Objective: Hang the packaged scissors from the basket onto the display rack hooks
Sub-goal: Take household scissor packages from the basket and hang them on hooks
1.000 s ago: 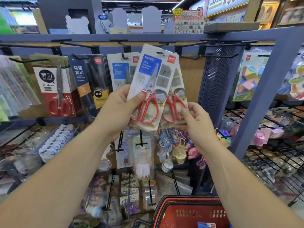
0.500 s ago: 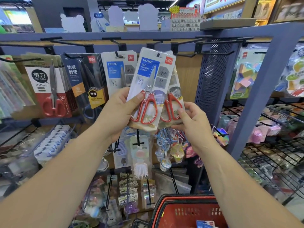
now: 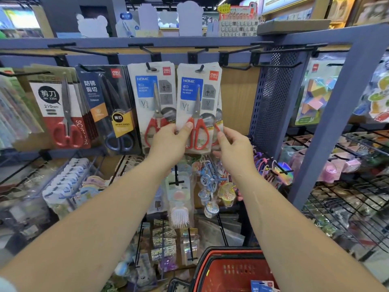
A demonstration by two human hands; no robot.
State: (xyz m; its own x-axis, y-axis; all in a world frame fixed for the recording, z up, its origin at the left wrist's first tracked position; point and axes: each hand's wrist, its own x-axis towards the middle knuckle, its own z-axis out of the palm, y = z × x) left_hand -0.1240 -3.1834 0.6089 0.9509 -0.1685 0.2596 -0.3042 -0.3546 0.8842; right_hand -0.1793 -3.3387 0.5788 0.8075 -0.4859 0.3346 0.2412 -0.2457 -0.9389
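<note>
**A:** Wide view first. The blue-grey rack (image 3: 328, 114) fills the picture, with wood backing and black hooks all along the top rail.

**B:** To the right of the wood there's a perforated mesh panel (image 3: 275, 98). Low down at the bottom edge sits the red basket (image 3: 212, 257), just under the right forearm. A blue-and-white card (image 3: 263, 285) shows inside it.

**A:** Now the top row from the left. Red-and-white packs (image 3: 56, 106) come first, then black packs (image 3: 107, 102) just beside them, both stacked on their hooks.

**B:** Then a white hung pack (image 3: 152, 95) with red-handled scissors and a blue HOME label. It hangs upright on its own hook.

**A:** And here's the one that matters! The pack (image 3: 197, 95) has the same design and sits just beside the hung one, to its right. It's upright against the wood backing.

**B:** More card edges show behind it on the right, so it fronts a small stack.

**A:** On to the hands. The left hand (image 3: 168, 144) pinches the pack at its lower left. The thumb is pressed on the front next to the red handle, and the fingers are hidden behind.

**B:** The right hand (image 3: 234, 148) grips the lower right. Its thumb is on the edge and its fingers curl under the bottom corner. Both hands are clamped on the pack.

**A:** Smallest detail is up top. The hook (image 3: 200, 69) has its tip poking through the pack's hang slot.

**B:** I can't tell how far along the hook it sits.
</note>
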